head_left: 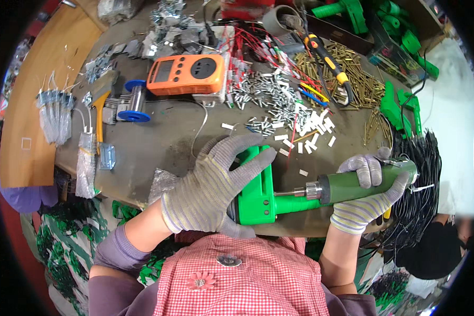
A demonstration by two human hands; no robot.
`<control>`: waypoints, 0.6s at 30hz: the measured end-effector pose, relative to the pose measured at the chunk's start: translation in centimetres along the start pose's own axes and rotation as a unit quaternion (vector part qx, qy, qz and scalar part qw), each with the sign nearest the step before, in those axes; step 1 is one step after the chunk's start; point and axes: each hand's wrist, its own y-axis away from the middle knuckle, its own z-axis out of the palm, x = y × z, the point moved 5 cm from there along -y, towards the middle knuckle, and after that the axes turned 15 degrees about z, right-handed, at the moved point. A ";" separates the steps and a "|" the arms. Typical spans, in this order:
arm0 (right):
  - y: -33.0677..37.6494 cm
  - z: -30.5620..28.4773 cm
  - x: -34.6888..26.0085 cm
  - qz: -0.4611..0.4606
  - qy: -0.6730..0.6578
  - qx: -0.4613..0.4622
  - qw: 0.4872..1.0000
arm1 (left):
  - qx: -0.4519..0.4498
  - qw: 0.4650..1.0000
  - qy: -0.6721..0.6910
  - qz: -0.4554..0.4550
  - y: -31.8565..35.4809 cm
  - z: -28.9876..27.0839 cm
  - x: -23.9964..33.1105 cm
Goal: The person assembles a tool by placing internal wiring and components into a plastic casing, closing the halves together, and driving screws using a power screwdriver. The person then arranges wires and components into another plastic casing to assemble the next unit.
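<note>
My left hand (208,187), in a grey striped glove, is wrapped round a bright green plastic tool housing (258,197) at the table's front edge. Two dark screw holes show on the housing's side, and its green handle (295,204) points right. In my right hand (361,205), also gloved, lies a dark green electric screwdriver (347,188), held level. Its metal bit (285,194) points left and reaches the housing's edge near the upper hole; whether it sits on a screw I cannot tell. My left palm hides the housing's left side.
Beyond my hands lie small silver screws (268,95), white tubular pieces (313,129) and long brass screws (361,79). An orange meter (187,75), a blue solder spool (136,102) and a yellow-black soldering iron (329,63) are farther back. Black cables (421,184) hang at right; green housings (400,110) stand nearby.
</note>
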 end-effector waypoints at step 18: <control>-1.2 -0.1 0.7 0.054 -0.012 -0.038 0.998 | -0.015 1.000 -0.006 -0.011 2.2 0.2 0.2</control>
